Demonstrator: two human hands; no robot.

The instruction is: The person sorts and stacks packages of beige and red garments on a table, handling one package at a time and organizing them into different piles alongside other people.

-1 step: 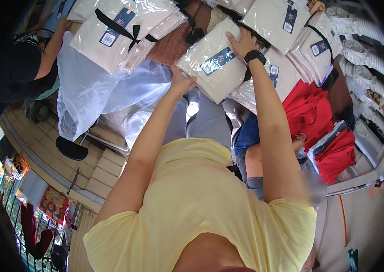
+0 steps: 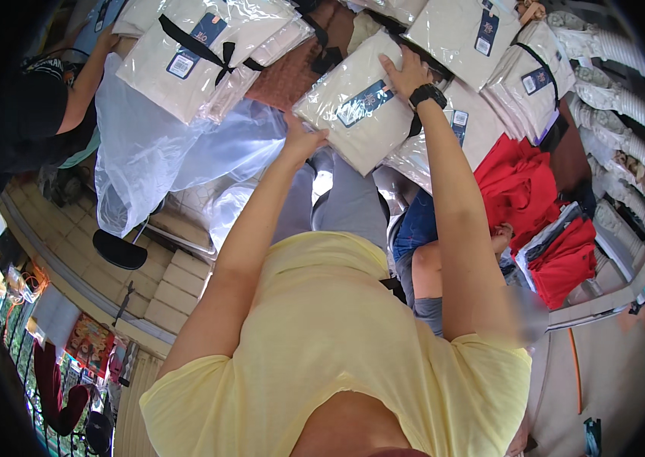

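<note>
A folded cream garment in a clear plastic bag (image 2: 360, 141), with a dark blue label on its front, lies tilted between my two hands. My left hand (image 2: 304, 141) closes on its near left edge, with some fingers hidden beneath. My right hand (image 2: 410, 75), a black watch at the wrist, grips its far right edge, the thumb lying over the top face. Beneath and to the right are more bagged cream garments (image 2: 475, 107). At the left stands a stack of bagged garments (image 2: 193, 65) tied with a black ribbon.
Another tied stack (image 2: 528, 80) sits at the right, near red cloth (image 2: 516, 183) and a seated person's hand (image 2: 502, 238). White bundles (image 2: 612, 91) line the far right. A clear plastic sheet (image 2: 147, 145) hangs on the left, beside a person in black (image 2: 40, 114).
</note>
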